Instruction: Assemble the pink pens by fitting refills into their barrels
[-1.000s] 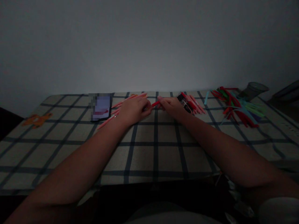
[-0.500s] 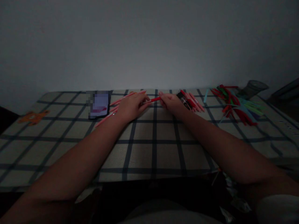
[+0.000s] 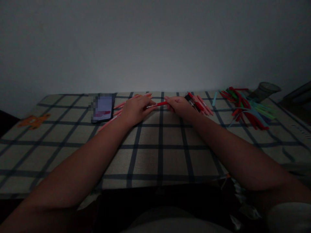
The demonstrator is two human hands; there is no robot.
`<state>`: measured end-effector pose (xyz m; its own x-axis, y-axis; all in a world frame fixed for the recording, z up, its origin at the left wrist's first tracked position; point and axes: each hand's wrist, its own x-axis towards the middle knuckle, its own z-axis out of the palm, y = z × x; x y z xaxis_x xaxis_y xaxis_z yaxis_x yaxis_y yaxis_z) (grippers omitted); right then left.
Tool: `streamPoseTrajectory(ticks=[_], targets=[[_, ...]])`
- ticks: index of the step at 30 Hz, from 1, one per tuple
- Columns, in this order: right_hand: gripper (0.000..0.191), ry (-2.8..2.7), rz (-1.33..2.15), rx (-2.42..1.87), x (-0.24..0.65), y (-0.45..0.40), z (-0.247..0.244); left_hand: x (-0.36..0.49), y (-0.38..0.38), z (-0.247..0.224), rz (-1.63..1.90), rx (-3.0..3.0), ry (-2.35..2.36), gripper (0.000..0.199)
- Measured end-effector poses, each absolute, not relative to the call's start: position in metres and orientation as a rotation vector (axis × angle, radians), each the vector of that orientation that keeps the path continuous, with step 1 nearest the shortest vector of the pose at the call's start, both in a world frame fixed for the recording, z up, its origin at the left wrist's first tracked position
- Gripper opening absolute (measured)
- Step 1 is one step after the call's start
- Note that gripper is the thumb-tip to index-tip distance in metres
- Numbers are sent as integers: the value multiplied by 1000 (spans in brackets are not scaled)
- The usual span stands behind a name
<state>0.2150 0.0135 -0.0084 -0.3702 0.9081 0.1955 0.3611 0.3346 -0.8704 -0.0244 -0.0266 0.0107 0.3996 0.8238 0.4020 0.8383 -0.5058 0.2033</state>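
My left hand (image 3: 136,110) and my right hand (image 3: 178,106) face each other over the table's far half. Between them runs a slim red pen-like stick (image 3: 162,104), paler or metallic towards its left end. The left fingers are closed around that end, and the right thumb and fingers pinch the red end. Several pink sticks (image 3: 118,105) lie beside and partly under my left hand. Just beyond my right wrist is a group of pink and red sticks (image 3: 203,105) with a dark object (image 3: 190,99), too dim to name.
A phone (image 3: 104,108) with a lit screen lies left of my hands. An orange flat figure (image 3: 33,121) is at the far left. To the right are a light blue strip (image 3: 214,98), a heap of red, green and blue fuzzy strips (image 3: 247,108) and a tilted clear vessel (image 3: 264,91). Checked cloth (image 3: 148,160) covers the table.
Both hands keep their hold on the red stick and have hardly moved. My left hand's fingers have shifted slightly, and the view has moved a little.
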Motion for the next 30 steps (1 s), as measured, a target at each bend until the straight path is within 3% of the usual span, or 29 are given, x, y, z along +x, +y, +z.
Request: streamPoseTrajectory(ticks=[10,17,26,30], targets=[[64,-1982,750,-1073,215,13,-8,-23,-30,16,-626,-2634,-1555,34],[72,-1913,799,-1134,216,13,-9,-28,-25,6,-708,-2551,-1550,31],[47,-2018,706,-1042,218,15,-5,-28,-24,8,-711,-2569,-1596,33],[48,-1973,750,-1057,218,15,-7,-27,-25,9,-703,-2555,-1625,34]])
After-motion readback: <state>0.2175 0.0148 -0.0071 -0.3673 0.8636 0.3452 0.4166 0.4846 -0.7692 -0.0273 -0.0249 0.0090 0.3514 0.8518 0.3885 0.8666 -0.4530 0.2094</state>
